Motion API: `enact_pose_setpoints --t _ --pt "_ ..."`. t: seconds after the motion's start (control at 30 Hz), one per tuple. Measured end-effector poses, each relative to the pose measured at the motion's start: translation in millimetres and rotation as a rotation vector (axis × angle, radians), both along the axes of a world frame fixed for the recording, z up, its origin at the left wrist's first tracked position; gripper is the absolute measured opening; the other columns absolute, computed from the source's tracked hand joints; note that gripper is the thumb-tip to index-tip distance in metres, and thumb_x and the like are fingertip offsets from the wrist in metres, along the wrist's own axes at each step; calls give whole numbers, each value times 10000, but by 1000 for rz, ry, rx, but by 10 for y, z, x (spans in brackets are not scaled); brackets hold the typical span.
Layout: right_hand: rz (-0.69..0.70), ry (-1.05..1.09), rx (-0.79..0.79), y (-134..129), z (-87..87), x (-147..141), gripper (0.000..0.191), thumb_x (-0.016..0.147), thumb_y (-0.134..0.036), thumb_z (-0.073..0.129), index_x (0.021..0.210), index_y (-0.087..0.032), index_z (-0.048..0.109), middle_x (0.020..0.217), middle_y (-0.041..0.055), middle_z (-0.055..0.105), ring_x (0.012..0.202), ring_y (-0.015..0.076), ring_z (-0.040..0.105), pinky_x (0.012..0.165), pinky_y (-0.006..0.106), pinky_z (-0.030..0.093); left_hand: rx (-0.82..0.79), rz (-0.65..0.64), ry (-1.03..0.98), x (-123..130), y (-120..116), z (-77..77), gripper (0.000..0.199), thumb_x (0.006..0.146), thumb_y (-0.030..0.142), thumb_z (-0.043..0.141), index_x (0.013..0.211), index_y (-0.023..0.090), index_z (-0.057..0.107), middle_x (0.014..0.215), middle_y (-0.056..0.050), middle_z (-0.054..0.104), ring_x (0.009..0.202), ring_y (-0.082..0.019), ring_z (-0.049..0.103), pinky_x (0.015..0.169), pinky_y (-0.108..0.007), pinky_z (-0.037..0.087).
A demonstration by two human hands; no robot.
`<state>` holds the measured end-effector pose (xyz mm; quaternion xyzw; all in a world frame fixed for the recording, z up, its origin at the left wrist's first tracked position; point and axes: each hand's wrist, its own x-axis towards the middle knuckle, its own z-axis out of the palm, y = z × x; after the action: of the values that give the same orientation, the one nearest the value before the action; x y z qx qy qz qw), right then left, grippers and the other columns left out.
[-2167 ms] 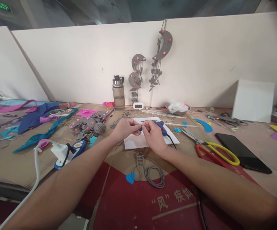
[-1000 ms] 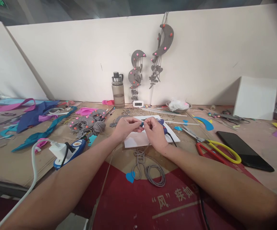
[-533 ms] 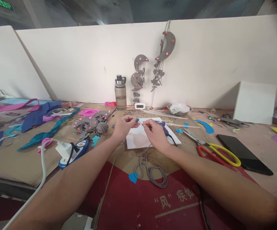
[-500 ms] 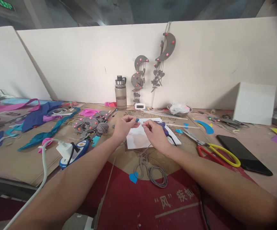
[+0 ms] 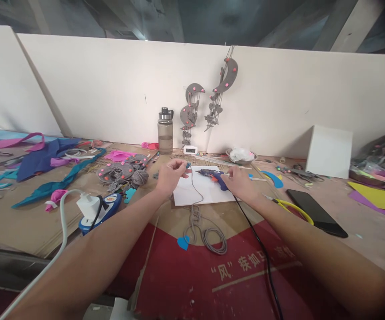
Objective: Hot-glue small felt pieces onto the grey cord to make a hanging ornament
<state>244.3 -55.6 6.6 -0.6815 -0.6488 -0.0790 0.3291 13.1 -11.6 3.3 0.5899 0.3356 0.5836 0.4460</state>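
My left hand (image 5: 172, 177) is closed in a pinch on a small blue piece (image 5: 188, 165), mostly covered by the fingertips. A grey cord (image 5: 197, 192) hangs from there over the white sheet (image 5: 187, 195) to a loose coil (image 5: 216, 242) on the cardboard. At the rear of a dark blue glue gun (image 5: 221, 181), my right hand (image 5: 239, 181) has its fingers bent and closed on it; their exact hold is partly hidden. The gun lies over the sheet, its nozzle toward my left hand. Below the sheet is a blue heart-shaped cutout (image 5: 183, 242).
To the left are a power strip (image 5: 103, 213), grey pieces with pink dots (image 5: 119, 172) and felt strips (image 5: 62, 184). A bottle (image 5: 165, 133) stands behind. Scissors (image 5: 294, 209) and a phone (image 5: 315, 212) lie right. Grey moon hangings (image 5: 227, 76) hang on the white board.
My right hand has left the cord near my left fingers and moved right to the glue gun. The cord now hangs down from my left hand. The view has shifted slightly.
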Motion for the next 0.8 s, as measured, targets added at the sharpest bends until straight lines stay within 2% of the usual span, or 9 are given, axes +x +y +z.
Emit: enact_pose_setpoints --t 0.1,0.17,0.3,0.4,0.47,0.53,0.63,0.7,0.8 --pt "-13 -33 -225 95 -78 44 240 742 -416 576 660 -191 557 733 110 627 743 238 575 661 335 405 -49 -36 -24 38 11 -80 279 732 380 667 815 121 606 731 -26 659 703 -155 686 656 -279 569" --pt "6 -8 -344 157 -82 25 241 703 -388 608 563 -209 525 611 79 594 659 219 569 605 317 391 -93 -45 -7 71 17 -154 258 731 352 673 811 113 613 722 -35 665 683 -152 685 665 -285 573" --pt "-22 60 -429 287 -17 -12 248 622 -290 656 469 -227 472 478 50 532 572 213 557 552 315 371 -231 -80 24 115 48 -288 202 722 279 688 800 107 615 705 -54 680 645 -155 683 630 -279 573" --pt "-54 114 -471 321 38 -14 229 634 -295 640 479 -227 486 448 49 516 537 219 557 527 321 374 -263 -75 -11 122 91 -343 177 731 259 684 797 110 614 699 -61 686 638 -160 686 620 -279 573" --pt "-54 183 -423 291 64 -27 173 658 -294 601 534 -220 507 487 49 539 540 215 560 517 317 390 -277 -70 -22 126 116 -361 168 734 254 685 790 111 615 689 -66 687 628 -166 686 609 -284 573" --pt "-30 320 -253 236 82 -68 76 653 -268 580 659 -212 530 600 49 586 592 206 575 529 308 423 -298 -69 -34 134 131 -367 158 735 241 688 786 110 615 681 -69 685 619 -172 686 603 -290 574" --pt "57 548 -3 169 113 -178 282 629 -226 572 902 -209 502 803 40 611 675 179 584 567 292 477 -312 -65 -81 142 134 -363 152 727 226 701 774 108 618 693 -68 683 626 -178 689 617 -300 579" --pt "156 634 -10 157 146 -265 329 632 -207 546 954 -211 478 814 17 586 652 155 571 561 288 498 -310 -55 -106 140 129 -351 153 723 227 708 769 108 622 702 -64 681 627 -176 689 630 -305 581" --pt "309 688 -62 171 187 -376 291 653 -212 534 941 -206 487 762 -12 538 621 134 550 561 293 518 -294 -36 -137 124 117 -324 149 729 228 705 760 104 629 704 -60 674 631 -164 686 651 -302 583"
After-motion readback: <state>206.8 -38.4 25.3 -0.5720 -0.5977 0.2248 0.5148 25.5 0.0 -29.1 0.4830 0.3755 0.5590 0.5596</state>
